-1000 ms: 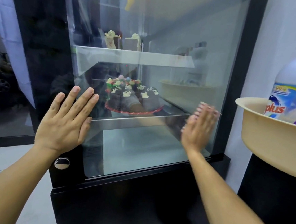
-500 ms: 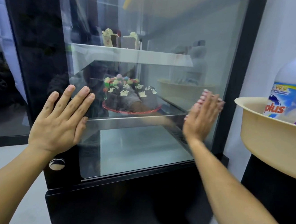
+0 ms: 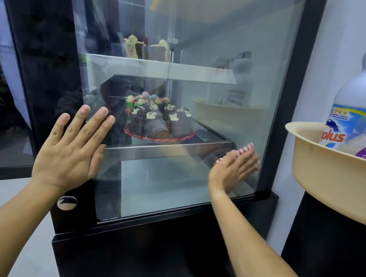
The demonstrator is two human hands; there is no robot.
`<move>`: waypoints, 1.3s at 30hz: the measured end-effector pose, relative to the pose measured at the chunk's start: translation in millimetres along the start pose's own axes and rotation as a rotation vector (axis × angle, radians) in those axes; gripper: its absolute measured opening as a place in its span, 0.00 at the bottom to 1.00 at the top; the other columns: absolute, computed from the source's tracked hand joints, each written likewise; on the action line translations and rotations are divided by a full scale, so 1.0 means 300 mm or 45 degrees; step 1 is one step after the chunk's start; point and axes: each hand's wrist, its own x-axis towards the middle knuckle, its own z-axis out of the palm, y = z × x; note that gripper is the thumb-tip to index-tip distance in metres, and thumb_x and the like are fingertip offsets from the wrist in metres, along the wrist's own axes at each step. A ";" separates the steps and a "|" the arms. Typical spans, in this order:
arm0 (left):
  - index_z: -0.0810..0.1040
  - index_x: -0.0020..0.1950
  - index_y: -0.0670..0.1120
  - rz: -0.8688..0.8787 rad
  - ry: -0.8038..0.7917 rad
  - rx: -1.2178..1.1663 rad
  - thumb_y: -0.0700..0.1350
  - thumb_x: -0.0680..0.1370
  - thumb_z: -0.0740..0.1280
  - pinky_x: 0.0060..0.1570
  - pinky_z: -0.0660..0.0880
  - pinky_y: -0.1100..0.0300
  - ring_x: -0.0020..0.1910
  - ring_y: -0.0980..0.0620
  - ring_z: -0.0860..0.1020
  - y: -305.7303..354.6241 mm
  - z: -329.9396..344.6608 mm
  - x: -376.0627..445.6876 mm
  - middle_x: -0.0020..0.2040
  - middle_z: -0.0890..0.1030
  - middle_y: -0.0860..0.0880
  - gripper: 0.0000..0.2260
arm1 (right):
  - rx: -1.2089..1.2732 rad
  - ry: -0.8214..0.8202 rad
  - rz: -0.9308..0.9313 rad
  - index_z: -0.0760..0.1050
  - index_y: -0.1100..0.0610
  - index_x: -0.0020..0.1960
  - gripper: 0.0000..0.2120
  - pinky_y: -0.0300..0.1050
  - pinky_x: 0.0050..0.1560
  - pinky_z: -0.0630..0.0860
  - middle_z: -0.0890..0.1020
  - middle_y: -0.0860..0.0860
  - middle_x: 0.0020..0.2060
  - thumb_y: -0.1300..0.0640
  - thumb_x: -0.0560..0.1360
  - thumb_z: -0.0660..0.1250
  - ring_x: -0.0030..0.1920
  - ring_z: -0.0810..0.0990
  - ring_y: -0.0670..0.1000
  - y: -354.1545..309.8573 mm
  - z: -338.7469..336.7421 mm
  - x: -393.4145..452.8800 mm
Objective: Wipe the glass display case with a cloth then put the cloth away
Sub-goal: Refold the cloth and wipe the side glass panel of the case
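Change: the right hand (image 3: 234,167) has slid lower on the pane than it sat a second ago, from level with the cake shelf to the glass beneath it; the left hand (image 3: 73,148) has hardly moved.
Right grip: fingers straight and pressed toward the glass, with the red-and-white striped cloth (image 3: 242,152) trapped under them; only its edge shows past the fingertips. The flat palm looks chosen to spread pressure across the cloth and not bunch it.
Left grip: spread flat, fingers straight and slightly fanned, holding nothing. It rests at the left edge of the pane where glass meets black frame, probably to brace the body while the other hand rubs.
Cloth location: lower right part of the front pane, near the right frame, pinned between hand and glass.
Display case: the glass display case (image 3: 242,43) stands upright in a black frame, on a black base.
Inside: a decorated chocolate cake (image 3: 159,119) on the middle shelf, two cake slices (image 3: 146,48) on the shelf above.
Beside it: a beige basin (image 3: 330,175) just right of the case holds a detergent bottle (image 3: 358,92); likely where the cloth belongs afterwards, though that is a guess.
Progress: wiping seems mid-way, with the upper glass beyond the hands' present reach.
Risk: a sweep further right could knock the basin's rim.
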 end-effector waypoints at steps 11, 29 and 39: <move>0.57 0.85 0.45 -0.009 0.007 0.001 0.49 0.86 0.53 0.80 0.54 0.41 0.84 0.41 0.56 0.004 0.006 0.001 0.85 0.57 0.46 0.26 | -0.015 0.003 0.366 0.40 0.57 0.85 0.34 0.52 0.83 0.37 0.42 0.57 0.85 0.42 0.85 0.44 0.84 0.40 0.55 0.318 -0.145 0.262; 0.57 0.85 0.46 -0.014 0.020 -0.017 0.48 0.86 0.54 0.81 0.53 0.40 0.84 0.40 0.56 0.007 0.005 0.001 0.85 0.57 0.46 0.26 | 0.052 -0.059 0.495 0.46 0.65 0.84 0.42 0.55 0.81 0.35 0.47 0.67 0.82 0.39 0.77 0.43 0.84 0.44 0.61 0.102 -0.004 -0.146; 0.55 0.86 0.47 -0.040 -0.011 -0.025 0.49 0.87 0.53 0.81 0.52 0.41 0.84 0.42 0.53 0.013 -0.001 0.004 0.85 0.55 0.47 0.26 | 0.055 0.073 0.507 0.43 0.57 0.86 0.32 0.53 0.82 0.40 0.45 0.59 0.85 0.45 0.87 0.48 0.84 0.44 0.57 0.197 -0.128 0.185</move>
